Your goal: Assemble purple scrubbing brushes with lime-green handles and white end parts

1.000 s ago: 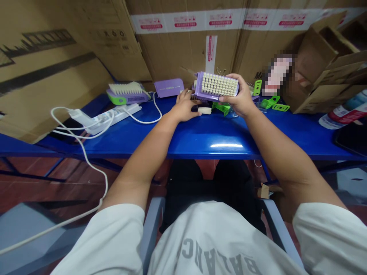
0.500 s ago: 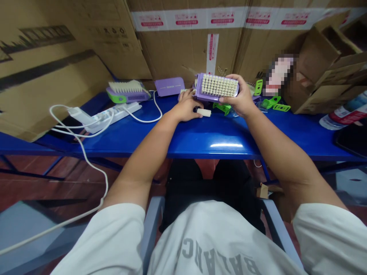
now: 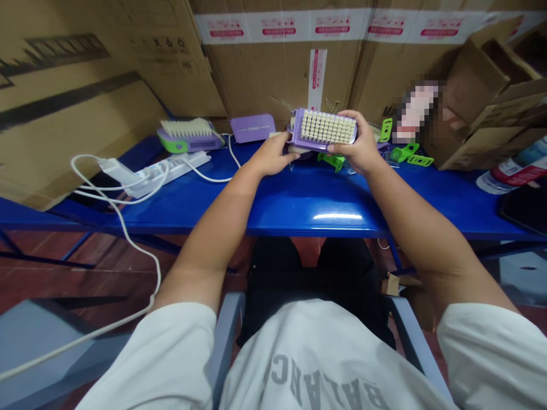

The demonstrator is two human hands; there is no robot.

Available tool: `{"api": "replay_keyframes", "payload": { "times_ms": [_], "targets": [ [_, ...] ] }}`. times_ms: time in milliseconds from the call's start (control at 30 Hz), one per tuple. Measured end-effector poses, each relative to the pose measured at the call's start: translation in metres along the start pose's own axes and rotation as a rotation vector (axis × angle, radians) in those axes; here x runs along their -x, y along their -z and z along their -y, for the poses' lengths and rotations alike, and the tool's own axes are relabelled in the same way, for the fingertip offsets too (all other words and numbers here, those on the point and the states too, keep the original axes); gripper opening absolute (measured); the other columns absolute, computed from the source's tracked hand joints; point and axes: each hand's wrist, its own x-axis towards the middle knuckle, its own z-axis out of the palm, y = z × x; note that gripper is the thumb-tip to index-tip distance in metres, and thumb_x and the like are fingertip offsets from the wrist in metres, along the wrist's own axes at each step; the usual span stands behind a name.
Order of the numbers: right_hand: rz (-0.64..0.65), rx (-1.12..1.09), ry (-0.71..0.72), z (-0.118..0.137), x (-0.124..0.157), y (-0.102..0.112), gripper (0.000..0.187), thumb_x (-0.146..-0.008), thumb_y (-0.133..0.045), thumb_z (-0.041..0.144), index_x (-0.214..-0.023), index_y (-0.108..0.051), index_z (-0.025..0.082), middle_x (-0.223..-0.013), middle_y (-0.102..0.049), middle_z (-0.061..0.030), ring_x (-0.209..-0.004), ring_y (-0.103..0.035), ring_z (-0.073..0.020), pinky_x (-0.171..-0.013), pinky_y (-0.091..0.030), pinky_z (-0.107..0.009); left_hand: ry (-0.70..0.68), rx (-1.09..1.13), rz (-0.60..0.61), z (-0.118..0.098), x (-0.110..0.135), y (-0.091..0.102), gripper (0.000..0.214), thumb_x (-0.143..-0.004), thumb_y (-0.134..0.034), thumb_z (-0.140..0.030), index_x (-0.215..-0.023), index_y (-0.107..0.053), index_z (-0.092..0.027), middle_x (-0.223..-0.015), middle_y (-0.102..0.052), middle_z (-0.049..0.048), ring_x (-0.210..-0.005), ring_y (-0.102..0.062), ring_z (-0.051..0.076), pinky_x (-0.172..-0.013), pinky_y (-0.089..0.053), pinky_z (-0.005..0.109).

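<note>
While in two hands (image 3: 272,156) (image 3: 358,151), one brush (image 3: 327,128)

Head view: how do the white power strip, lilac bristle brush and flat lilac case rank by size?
White power strip and lilac bristle brush: too close to call, brush held nearer camera. Smallest: flat lilac case.

Bright light from above leaves a white streak of glare (image 3: 325,216) near the front edge of the blue table (image 3: 444,205); the floor (image 3: 38,250) beneath is dimmer, cardboard boxes (image 3: 85,74) bow at the frame's edges, and a pixelated patch (image 3: 414,111) blurs out one item.
</note>
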Motion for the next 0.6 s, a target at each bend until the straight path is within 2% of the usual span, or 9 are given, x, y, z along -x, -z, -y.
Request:
{"api": "replay_keyframes", "payload": {
  "times_ms": [167, 300, 367, 467, 600],
  "targets": [
    [0.003, -0.003, -0.029, 0.002, 0.001, 0.000, 0.129, -0.045, -0.110, 0.093, -0.152, -0.060, 0.041, -0.155, -0.072, -0.0097, -0.139, -0.078, -0.0498, -0.105, -0.077, -0.079, 0.057, 0.042, -0.037, 0.001, 0.001, -0.001, 0.046, -0.102, -0.080, -0.030, -0.146, -0.071, -0.022, -0.153, -0.082, 0.0139, -0.146, -0.077, 0.038, -0.133, -0.058, 0.056],
    [-0.003, -0.006, -0.032, 0.002, 0.001, 0.000, 0.129, -0.045, -0.107, 0.097, -0.150, -0.059, 0.040, -0.154, -0.072, -0.0105, -0.139, -0.078, -0.0504, -0.103, -0.077, -0.080, 0.112, 0.119, -0.073, 0.013, -0.007, -0.008, 0.041, -0.108, -0.076, -0.037, -0.147, -0.069, -0.024, -0.143, -0.084, 0.0122, -0.133, -0.081, 0.036, -0.123, -0.065, 0.059],
    [0.005, 0.001, -0.019, 0.001, 0.001, 0.001, 0.129, -0.045, -0.106, 0.098, -0.150, -0.059, 0.040, -0.155, -0.072, -0.0109, -0.139, -0.078, -0.0503, -0.104, -0.077, -0.081, 0.175, 0.183, -0.109, 0.021, -0.013, -0.012, 0.043, -0.112, -0.074, -0.045, -0.151, -0.066, -0.028, -0.135, -0.084, 0.0109, -0.131, -0.082, 0.037, -0.119, -0.067, 0.062],
    [-0.005, 0.004, -0.021, 0.003, 0.001, 0.000, 0.131, -0.039, -0.108, 0.097, -0.147, -0.061, 0.040, -0.153, -0.072, -0.0098, -0.137, -0.078, -0.0490, -0.103, -0.077, -0.078, 0.261, 0.323, -0.126, 0.029, -0.020, -0.013, 0.050, -0.120, -0.066, -0.056, -0.162, -0.057, -0.031, -0.128, -0.081, 0.0108, -0.130, -0.084, 0.039, -0.115, -0.066, 0.067],
    [-0.012, -0.007, -0.034, 0.008, 0.002, -0.004, 0.135, -0.035, -0.107, 0.100, -0.146, -0.061, 0.040, -0.152, -0.072, -0.0089, -0.136, -0.079, -0.0488, -0.103, -0.078, -0.077, 0.254, 0.448, -0.116, 0.023, -0.018, -0.010, 0.062, -0.121, -0.059, -0.062, -0.175, -0.045, -0.036, -0.135, -0.080, 0.0116, -0.134, -0.084, 0.041, -0.112, -0.066, 0.067]
  ]
}}
